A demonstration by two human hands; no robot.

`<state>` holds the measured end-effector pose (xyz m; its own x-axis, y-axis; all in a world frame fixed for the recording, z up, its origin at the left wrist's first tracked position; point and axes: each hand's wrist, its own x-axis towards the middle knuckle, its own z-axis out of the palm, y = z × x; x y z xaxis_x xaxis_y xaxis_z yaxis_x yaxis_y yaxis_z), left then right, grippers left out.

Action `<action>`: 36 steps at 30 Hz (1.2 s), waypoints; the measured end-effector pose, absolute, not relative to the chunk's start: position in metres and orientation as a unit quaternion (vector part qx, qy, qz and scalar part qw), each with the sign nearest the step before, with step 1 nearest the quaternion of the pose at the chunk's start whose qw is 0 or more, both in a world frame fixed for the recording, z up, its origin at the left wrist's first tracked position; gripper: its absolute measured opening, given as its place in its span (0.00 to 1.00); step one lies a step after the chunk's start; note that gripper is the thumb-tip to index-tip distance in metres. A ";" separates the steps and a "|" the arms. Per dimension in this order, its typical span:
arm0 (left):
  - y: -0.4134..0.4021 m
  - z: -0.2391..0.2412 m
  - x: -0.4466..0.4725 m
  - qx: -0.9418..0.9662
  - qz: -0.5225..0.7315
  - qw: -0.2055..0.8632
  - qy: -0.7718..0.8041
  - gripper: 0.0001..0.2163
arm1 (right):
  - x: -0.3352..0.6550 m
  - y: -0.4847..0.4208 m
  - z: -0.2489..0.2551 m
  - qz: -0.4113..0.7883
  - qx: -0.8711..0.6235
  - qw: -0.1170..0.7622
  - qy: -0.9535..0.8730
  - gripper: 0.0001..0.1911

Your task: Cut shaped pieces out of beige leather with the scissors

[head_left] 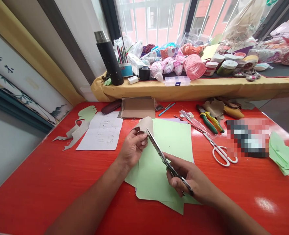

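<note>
My left hand [132,147] pinches a small beige piece [147,124] with a rounded outline, leather or stiff sheet by its look. In my right hand [186,176] is a pair of dark metal scissors [160,153], fingers in the handle loops. The tips of the blades meet the near edge of the beige piece, close to my left fingertips. Whether the blades are parted there is hard to see. Both hands are above a stack of light green paper sheets [165,176] on the red table [61,189].
Left lie beige scraps [73,132] and a white sheet with drawings [102,130]. Brown boards [138,107] sit behind. White-handled scissors [221,155], pliers [212,120] and green paper pieces [285,156] lie right. A black flask [110,60] stands on the crowded sill.
</note>
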<state>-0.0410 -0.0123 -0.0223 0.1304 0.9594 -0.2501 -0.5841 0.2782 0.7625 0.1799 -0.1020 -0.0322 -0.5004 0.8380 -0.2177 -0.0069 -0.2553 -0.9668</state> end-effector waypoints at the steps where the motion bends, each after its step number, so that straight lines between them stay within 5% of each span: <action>1: -0.012 -0.021 -0.041 0.255 0.545 0.706 0.373 0.19 | 0.180 -0.102 -0.032 0.687 -0.389 0.313 -0.528 0.55; 23: 0.013 0.026 0.004 0.442 0.525 0.606 0.402 0.19 | 0.192 -0.096 -0.029 0.602 -0.418 0.413 -0.541 0.50; 36: 0.010 0.021 0.008 0.400 0.520 0.648 0.387 0.30 | 0.197 -0.091 -0.022 0.641 -0.380 0.441 -0.501 0.50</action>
<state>0.0079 0.0101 0.0212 0.1595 0.9836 -0.0843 -0.3643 0.1380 0.9210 0.1969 -0.0908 -0.0225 -0.3226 0.9454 -0.0461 -0.1835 -0.1103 -0.9768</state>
